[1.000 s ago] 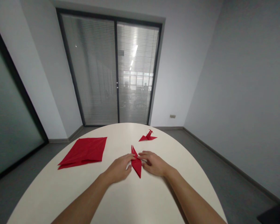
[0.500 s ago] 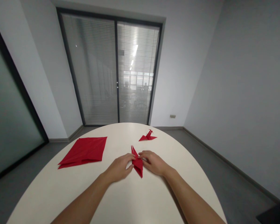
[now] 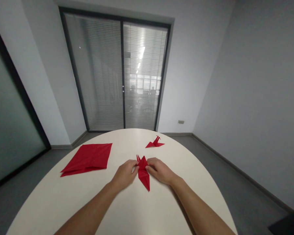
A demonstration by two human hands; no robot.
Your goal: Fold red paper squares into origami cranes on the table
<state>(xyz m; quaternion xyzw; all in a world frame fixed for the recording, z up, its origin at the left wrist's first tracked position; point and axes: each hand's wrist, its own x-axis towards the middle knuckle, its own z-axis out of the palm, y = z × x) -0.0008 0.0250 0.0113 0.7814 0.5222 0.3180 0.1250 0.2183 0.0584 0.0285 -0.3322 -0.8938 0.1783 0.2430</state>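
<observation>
"Where is the folded red paper [image 3: 143,173]?"

"Just below the centre of the frame, on the pale round counter [image 3: 134,212], between the person's two hands. One broad point aims down toward the bottom edge and slightly right, a triangular flap peaks at the top, and two thin points stick out at its upper left."

"What is the left hand [image 3: 124,173] doing?"

"From here I see it at the paper's left side, thumb and forefinger drawn together on the edge near the thin points. Those fingers have hold of it; the rest curl underneath, partly out of sight."

"And the right hand [image 3: 161,170]?"

"Much the same from the other side: its fingers are closed in a pinch on the paper's right edge, level with the left ones. How hard either presses, I can't tell."

"Anything else red over there?"

"Yes, a small paper bird [image 3: 155,144] beyond the right hand, right of centre and near the counter's far rim, wings spread and two slim points raised. Left of centre lies a larger flat piece of red paper [image 3: 89,159], its near edge showing more than one layer. Whether that's one sheet folded or several, I can't tell. It sits well apart from the left hand."

"And behind?"

"Tall glass panels [image 3: 100,75] with blinds, in a dark frame, filling the upper middle."
</observation>
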